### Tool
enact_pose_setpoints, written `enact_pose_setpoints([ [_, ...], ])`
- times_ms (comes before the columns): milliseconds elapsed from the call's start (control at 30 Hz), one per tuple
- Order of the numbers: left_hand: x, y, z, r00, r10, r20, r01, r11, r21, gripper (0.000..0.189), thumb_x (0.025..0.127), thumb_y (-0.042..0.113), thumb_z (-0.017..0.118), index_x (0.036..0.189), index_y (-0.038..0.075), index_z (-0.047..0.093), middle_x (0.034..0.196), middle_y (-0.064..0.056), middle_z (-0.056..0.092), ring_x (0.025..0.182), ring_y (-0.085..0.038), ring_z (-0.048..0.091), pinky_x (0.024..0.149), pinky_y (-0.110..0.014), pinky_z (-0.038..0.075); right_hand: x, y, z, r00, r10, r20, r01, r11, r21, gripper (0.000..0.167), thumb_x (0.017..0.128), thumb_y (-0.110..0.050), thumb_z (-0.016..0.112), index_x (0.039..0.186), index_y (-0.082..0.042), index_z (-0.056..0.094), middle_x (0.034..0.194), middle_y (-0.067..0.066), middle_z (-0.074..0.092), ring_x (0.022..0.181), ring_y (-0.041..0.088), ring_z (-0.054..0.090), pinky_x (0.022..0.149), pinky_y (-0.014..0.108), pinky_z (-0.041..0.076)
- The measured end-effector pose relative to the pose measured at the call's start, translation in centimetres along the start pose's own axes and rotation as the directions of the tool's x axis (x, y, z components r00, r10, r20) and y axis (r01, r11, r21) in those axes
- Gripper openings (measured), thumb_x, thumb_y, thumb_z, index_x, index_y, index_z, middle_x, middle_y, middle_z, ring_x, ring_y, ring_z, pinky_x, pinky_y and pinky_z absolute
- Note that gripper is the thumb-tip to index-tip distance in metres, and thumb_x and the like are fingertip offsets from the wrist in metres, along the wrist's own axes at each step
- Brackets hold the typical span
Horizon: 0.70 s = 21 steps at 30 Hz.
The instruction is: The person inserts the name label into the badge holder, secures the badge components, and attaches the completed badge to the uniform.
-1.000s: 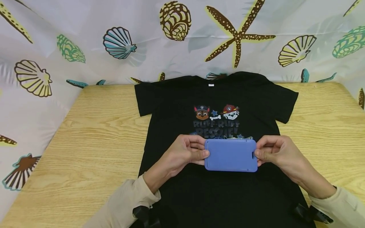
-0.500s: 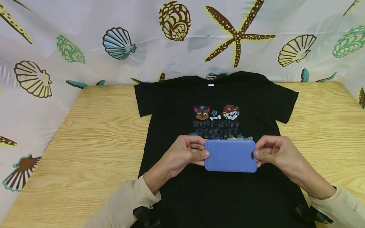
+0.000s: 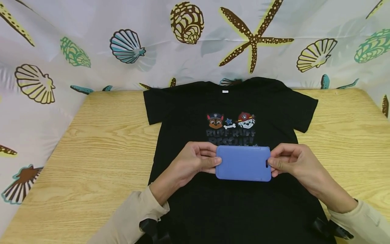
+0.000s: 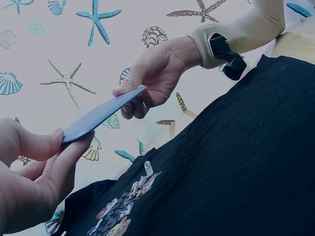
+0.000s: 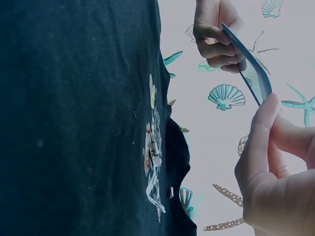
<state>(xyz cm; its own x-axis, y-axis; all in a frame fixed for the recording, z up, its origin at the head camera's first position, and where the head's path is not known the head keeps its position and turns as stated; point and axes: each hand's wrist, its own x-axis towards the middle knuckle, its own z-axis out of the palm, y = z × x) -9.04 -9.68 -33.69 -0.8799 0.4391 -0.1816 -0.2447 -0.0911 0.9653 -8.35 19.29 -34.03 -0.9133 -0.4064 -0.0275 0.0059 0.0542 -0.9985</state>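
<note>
Item: one blue card holder (image 3: 243,163), flat and rectangular, long side running across me, held in the air above the shirt, plain face up. One slot (image 3: 267,163) in its right end.

Holding it: my two hands. Left hand (image 3: 198,161), thumb on the face, fingers curled behind, pinching the left end. Right hand (image 3: 290,162), likewise closed on the right end, thumb beside the slot. No gap between grip and holder at either end.

Condition: bowed in the right wrist view; flex or lens, I cannot tell.

Hazards, in my judgement: squeezing the ends toward each other could bend the holder or spring a seam; uneven pull could twist it out of one pinch; since only the ends are held, a loosened thumb would likely drop it onto the shirt.

Beneath: one black T-shirt (image 3: 231,206), spread out, neck away from me, small white label (image 3: 225,91) at the collar; printed design (image 3: 230,127), lower part hidden by the holder. A tug from a trailing cuff could crease the cloth.

Under that: one wood-grain table (image 3: 106,152).

Behind: one shell-patterned curtain (image 3: 152,17).

On me: two beige sleeves (image 3: 131,213).
</note>
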Motion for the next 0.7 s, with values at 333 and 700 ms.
enact_pose_setpoints([
  [333,0.0,0.6,-0.5,0.999,0.006,-0.037,-0.006,1.0,-0.009,0.023,0.087,-0.009,0.063,0.109,-0.014,0.06,0.087,-0.006,0.071,0.075,-0.014,0.069,0.073,-0.039,0.058,0.4,-0.2,-0.5,1.0,-0.02,0.006,0.021,0.998,-0.058,0.009,0.091,0.0,0.063,0.091,-0.006,0.069,0.078,0.005,0.067,0.067,0.016,0.066,0.062,0.03,0.057],
  [700,0.2,1.5,-1.7,0.991,0.066,-0.113,-0.074,0.995,-0.064,0.025,0.089,-0.008,0.059,0.113,-0.015,0.057,0.086,-0.004,0.07,0.074,-0.014,0.068,0.068,-0.03,0.058,1.2,-0.8,-1.3,0.995,-0.016,-0.097,-0.015,0.951,-0.309,0.014,0.091,-0.009,0.068,0.097,0.003,0.067,0.082,0.005,0.069,0.07,0.017,0.066,0.064,0.028,0.057],
])
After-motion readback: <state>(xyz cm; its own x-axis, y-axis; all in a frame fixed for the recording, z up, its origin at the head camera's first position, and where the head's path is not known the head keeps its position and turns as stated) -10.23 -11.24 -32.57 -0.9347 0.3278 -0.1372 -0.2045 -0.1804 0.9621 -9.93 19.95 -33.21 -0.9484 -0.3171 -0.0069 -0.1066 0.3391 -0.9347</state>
